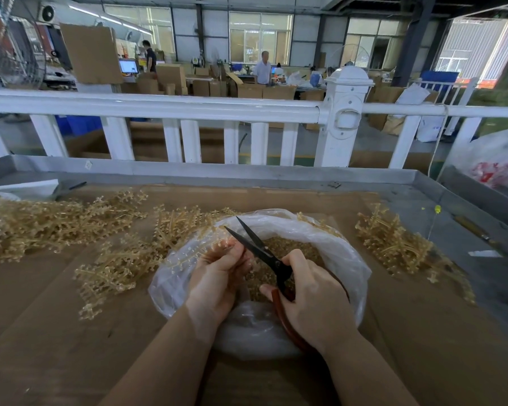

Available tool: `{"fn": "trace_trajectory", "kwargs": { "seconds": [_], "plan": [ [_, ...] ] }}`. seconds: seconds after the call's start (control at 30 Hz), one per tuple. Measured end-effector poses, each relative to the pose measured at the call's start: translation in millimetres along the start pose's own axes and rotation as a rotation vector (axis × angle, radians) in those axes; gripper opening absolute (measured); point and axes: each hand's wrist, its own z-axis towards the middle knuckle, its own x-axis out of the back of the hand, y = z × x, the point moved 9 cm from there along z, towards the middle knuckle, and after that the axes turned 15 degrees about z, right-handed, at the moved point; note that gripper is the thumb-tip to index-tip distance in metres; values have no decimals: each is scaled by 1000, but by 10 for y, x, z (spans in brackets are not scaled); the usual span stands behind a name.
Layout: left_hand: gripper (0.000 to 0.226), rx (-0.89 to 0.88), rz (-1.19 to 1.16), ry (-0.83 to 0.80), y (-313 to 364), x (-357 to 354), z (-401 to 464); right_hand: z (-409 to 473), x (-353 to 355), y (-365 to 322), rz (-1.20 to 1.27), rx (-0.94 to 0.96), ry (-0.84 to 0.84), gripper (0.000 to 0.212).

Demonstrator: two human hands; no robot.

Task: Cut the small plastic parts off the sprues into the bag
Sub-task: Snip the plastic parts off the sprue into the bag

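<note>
My right hand [314, 297] gripped the red-brown handles of the scissors [261, 250], fingers and thumb curled round them. The black blades stood apart, tips pointing away from me and up to the left, above the open mouth of the bag [343, 259].

My left hand [217, 276] held a sprue [194, 253] over the left rim of the bag, fingers curled round it. The sprue was translucent amber and blurred in the picture; its branches spread out to the left of my fingers. The lower blade lay just beside my left fingertips [235, 253]. I could not tell whether a blade touched the sprue.

The bag was of clear plastic, its rim rolled down, and it rested on a sheet of brown cardboard [56, 332] that covered the grey metal table [452, 212]. Inside it lay a heap of small amber cut parts [291, 247], visible between my two hands.

A large pile of sprues [50, 224] lay on the cardboard to the left of the bag, reaching to the left edge of the view, with more sprues just beside the bag's left rim. A smaller pile [393, 241] lay to the right of the bag, well apart from the first.

Beyond the table ran a white railing [188, 108]. Behind it stood cardboard boxes [170, 79] and two people in a workshop. A white sack with red print [493, 168] stood at the right edge.
</note>
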Motion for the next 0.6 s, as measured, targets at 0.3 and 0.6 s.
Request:
{"fn": "trace_trajectory", "kwargs": {
  "seconds": [0.3, 0.6],
  "plan": [
    [15, 60, 61, -84, -23, -47, 1, 3, 22, 9, 63, -7, 15, 42],
    [15, 18, -2, -107, -16, -52, 51, 5, 27, 39, 43, 4, 19, 42]
  ]
}}
